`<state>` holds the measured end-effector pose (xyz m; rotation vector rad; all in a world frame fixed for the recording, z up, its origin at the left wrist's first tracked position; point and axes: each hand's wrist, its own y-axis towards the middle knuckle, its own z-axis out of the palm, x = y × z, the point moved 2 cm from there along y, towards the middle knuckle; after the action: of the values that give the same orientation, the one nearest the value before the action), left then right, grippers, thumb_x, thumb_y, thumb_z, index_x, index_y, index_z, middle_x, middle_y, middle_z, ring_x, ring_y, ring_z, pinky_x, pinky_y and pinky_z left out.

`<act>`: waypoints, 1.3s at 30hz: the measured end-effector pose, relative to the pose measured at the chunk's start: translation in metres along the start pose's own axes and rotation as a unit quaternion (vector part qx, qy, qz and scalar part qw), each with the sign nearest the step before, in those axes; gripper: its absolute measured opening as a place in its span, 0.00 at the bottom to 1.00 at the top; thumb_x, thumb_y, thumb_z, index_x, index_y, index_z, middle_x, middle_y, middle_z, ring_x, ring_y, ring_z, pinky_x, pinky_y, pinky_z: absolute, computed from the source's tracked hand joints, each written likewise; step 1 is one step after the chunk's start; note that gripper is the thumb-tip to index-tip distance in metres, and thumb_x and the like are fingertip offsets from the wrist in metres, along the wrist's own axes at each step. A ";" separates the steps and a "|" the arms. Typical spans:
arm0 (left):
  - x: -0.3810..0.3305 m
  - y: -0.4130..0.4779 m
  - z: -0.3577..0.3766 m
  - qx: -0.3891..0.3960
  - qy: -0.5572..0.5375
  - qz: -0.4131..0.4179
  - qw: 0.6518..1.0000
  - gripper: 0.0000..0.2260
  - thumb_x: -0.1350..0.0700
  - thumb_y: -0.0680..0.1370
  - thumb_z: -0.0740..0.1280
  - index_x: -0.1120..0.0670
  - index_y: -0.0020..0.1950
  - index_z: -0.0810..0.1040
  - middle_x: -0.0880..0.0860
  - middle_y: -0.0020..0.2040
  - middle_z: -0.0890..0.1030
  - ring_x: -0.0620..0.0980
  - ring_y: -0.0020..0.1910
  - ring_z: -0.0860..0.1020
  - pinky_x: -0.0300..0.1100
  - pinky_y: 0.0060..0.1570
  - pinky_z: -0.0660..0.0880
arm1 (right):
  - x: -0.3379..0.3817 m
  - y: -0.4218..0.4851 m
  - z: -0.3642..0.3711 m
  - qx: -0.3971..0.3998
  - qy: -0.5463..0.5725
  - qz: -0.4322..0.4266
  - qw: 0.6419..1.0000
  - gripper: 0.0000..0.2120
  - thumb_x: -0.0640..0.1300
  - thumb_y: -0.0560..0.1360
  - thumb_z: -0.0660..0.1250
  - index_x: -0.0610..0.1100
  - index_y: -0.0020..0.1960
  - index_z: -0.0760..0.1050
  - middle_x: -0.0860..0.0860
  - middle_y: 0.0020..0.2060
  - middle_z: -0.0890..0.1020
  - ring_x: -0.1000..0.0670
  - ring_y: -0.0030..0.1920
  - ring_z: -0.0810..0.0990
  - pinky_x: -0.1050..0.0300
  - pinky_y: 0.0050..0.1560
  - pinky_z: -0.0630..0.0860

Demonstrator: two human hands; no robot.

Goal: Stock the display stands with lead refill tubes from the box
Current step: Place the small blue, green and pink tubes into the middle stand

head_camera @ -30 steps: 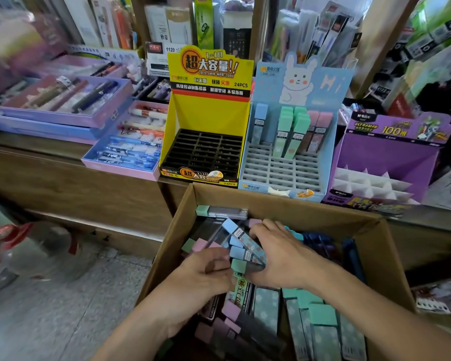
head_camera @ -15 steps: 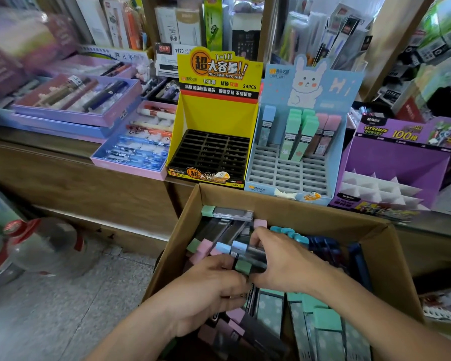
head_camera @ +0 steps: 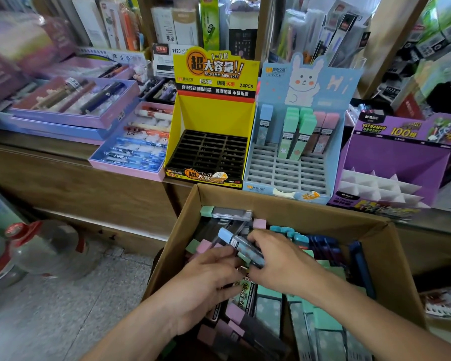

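Two grips meet in the box [head_camera: 310, 212]: right grip [head_camera: 284, 259] pinches a slim, blue-capped tube [head_camera: 235, 239] with dark clear body; left grip [head_camera: 203, 282] curls beside it, hold unclear.

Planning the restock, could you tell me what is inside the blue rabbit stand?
The blue stand holds a blue tube, green tubes and pink tubes standing at the back; front slots look empty. Tube bases are hidden.

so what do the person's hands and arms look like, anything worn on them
Nothing worn that shows. The left hand and right hand are bare, and both arms are uncovered down to the picture's edge: no sleeves, gloves, watch, bracelet or rings in view.
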<state>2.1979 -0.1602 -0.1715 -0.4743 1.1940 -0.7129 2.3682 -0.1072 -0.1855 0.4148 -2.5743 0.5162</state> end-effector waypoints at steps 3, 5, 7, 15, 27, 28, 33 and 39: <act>-0.001 0.001 0.001 -0.017 0.003 0.011 1.000 0.21 0.69 0.78 0.67 0.56 0.70 0.73 0.52 0.63 0.83 0.52 0.60 0.82 0.53 0.65 0.76 | -0.003 0.002 -0.002 -0.022 0.024 0.018 0.999 0.10 0.47 0.73 0.69 0.50 0.53 0.74 0.56 0.42 0.76 0.51 0.42 0.76 0.57 0.34 0.69; -0.002 0.001 0.002 -0.019 0.005 0.017 1.000 0.21 0.69 0.78 0.67 0.56 0.69 0.74 0.52 0.64 0.82 0.51 0.60 0.83 0.51 0.65 0.76 | -0.005 0.002 -0.002 -0.020 0.056 0.024 0.998 0.08 0.45 0.73 0.69 0.49 0.52 0.76 0.53 0.41 0.79 0.51 0.40 0.78 0.56 0.33 0.70; -0.002 0.002 0.002 -0.025 0.008 0.022 0.999 0.21 0.68 0.77 0.69 0.56 0.69 0.75 0.52 0.63 0.82 0.50 0.60 0.83 0.49 0.64 0.78 | -0.006 0.002 -0.003 -0.010 0.088 0.028 0.996 0.07 0.43 0.72 0.68 0.48 0.50 0.78 0.50 0.40 0.82 0.50 0.38 0.80 0.51 0.34 0.73; 0.000 0.003 0.001 -0.076 0.029 0.045 0.996 0.16 0.67 0.75 0.72 0.59 0.61 0.78 0.59 0.55 0.85 0.53 0.56 0.84 0.44 0.54 0.82 | -0.016 0.002 -0.005 0.014 0.204 0.073 0.976 0.05 0.44 0.74 0.71 0.51 0.49 0.79 0.55 0.38 0.80 0.60 0.33 0.74 0.60 0.34 0.67; 0.002 0.003 0.011 0.001 -0.045 -0.002 0.999 0.13 0.62 0.80 0.68 0.57 0.65 0.77 0.58 0.56 0.86 0.58 0.57 0.84 0.54 0.60 0.80 | -0.007 -0.006 -0.009 0.052 0.285 0.078 0.954 0.06 0.44 0.82 0.67 0.51 0.57 0.80 0.45 0.51 0.85 0.52 0.43 0.82 0.55 0.44 0.78; 0.002 0.003 0.013 0.014 -0.052 -0.006 0.999 0.13 0.61 0.80 0.68 0.56 0.65 0.78 0.59 0.56 0.86 0.58 0.57 0.84 0.54 0.59 0.80 | -0.006 -0.007 -0.009 0.051 0.305 0.073 0.948 0.06 0.44 0.82 0.67 0.50 0.56 0.81 0.44 0.51 0.85 0.47 0.47 0.84 0.50 0.49 0.79; 0.004 0.000 0.030 0.064 -0.122 -0.007 0.990 0.13 0.62 0.82 0.65 0.54 0.65 0.79 0.66 0.60 0.82 0.67 0.60 0.80 0.63 0.60 0.78 | 0.005 -0.017 -0.007 0.029 0.415 0.051 0.908 0.10 0.42 0.82 0.65 0.53 0.57 0.83 0.49 0.52 0.88 0.45 0.55 0.86 0.40 0.60 0.81; 0.003 -0.002 0.035 0.083 -0.109 0.038 0.990 0.14 0.64 0.83 0.60 0.53 0.65 0.79 0.64 0.58 0.84 0.66 0.57 0.83 0.55 0.49 0.82 | 0.004 -0.026 -0.006 0.041 0.508 0.055 0.859 0.11 0.51 0.80 0.65 0.52 0.58 0.83 0.50 0.48 0.87 0.51 0.46 0.86 0.55 0.40 0.80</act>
<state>2.2313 -0.1653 -0.1610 -0.3564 0.9339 -0.6695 2.3771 -0.1289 -0.1715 -0.0179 -1.5497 0.6551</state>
